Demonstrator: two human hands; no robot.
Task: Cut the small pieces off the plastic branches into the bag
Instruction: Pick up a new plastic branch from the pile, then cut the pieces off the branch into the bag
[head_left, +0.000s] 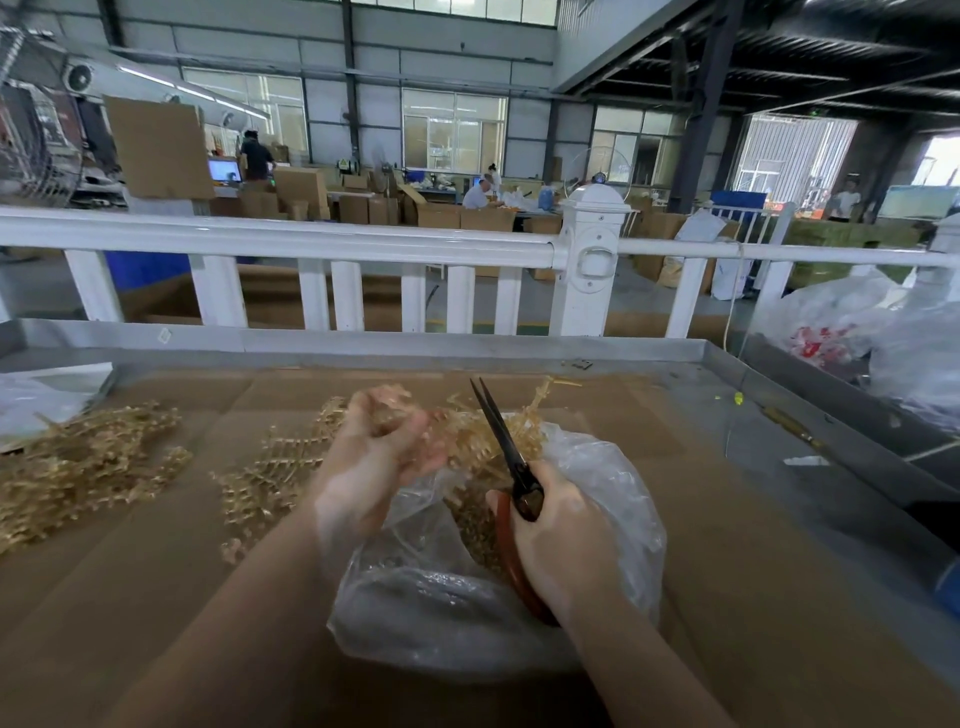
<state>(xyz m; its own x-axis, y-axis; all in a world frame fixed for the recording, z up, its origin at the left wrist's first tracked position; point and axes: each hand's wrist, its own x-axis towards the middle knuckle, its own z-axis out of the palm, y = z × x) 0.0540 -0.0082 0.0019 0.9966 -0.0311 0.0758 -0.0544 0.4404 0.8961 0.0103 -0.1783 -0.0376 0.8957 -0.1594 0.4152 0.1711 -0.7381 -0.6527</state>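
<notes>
Where blurred, left hand (387, 441) gripping branches (467, 431); scissors (506, 452) part-hidden by right hand (563, 535)

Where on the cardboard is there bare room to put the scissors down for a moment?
Bare cardboard lies right of the clear bag, up to the metal tray wall. Another free patch lies near the front edge, left of the left forearm. It is crowded at the branch heap far left, the loose branches, and the middle, where the left hand and right hand work.
</notes>
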